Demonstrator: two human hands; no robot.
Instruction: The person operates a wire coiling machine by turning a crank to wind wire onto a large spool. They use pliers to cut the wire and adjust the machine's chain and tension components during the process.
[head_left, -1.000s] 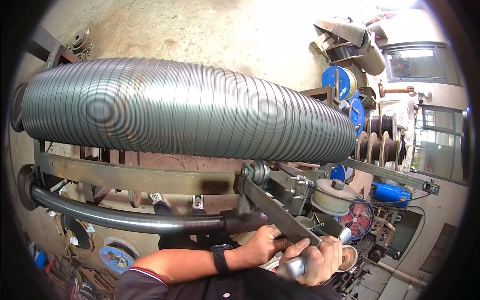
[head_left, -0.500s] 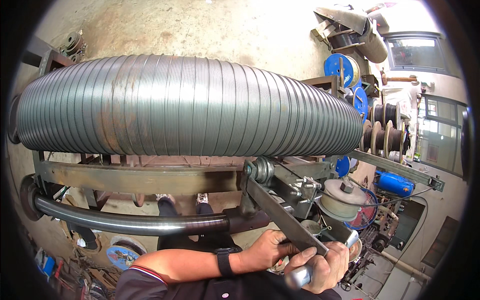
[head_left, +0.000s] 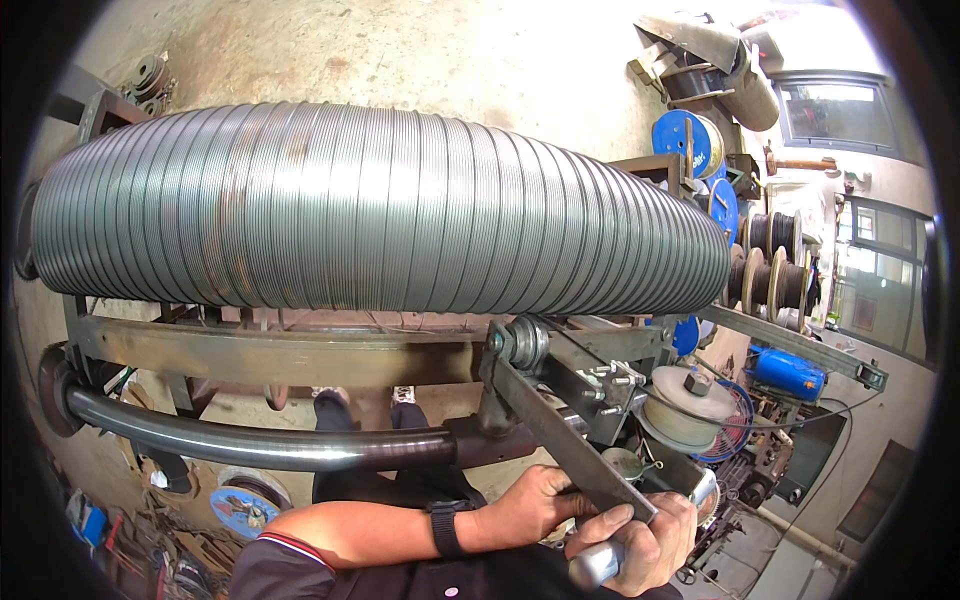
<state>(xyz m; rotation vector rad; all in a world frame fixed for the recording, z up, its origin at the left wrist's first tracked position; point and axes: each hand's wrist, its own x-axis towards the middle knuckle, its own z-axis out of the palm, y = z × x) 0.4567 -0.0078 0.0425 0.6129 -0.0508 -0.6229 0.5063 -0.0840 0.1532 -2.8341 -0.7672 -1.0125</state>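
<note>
A long flat steel lever (head_left: 560, 432) slants from a roller bearing (head_left: 525, 342) on the frame down toward me. My right hand (head_left: 655, 545) is wrapped around its near end, where a round metal handle (head_left: 596, 564) sticks out toward my body. Beside it, my left hand (head_left: 532, 508) has its fingers curled against the lever's left edge, some of them hidden behind the bar. Beyond the lever lies a big drum (head_left: 380, 215), closely wound with grey metal wire or strip in ridged bands, with a faint rusty patch left of centre.
A dark shiny pipe (head_left: 270, 447) and a steel beam (head_left: 280, 352) run across before me. To the right are a pale spool (head_left: 686, 412), a blue cylinder (head_left: 787, 372), brown wire reels (head_left: 768, 278) and a blue-sided reel (head_left: 682, 142). Another reel (head_left: 245, 508) lies low at left.
The drum has turned: its rusty patch has shifted upward, away from me. Both hands stay at the lever in nearly the same place.
</note>
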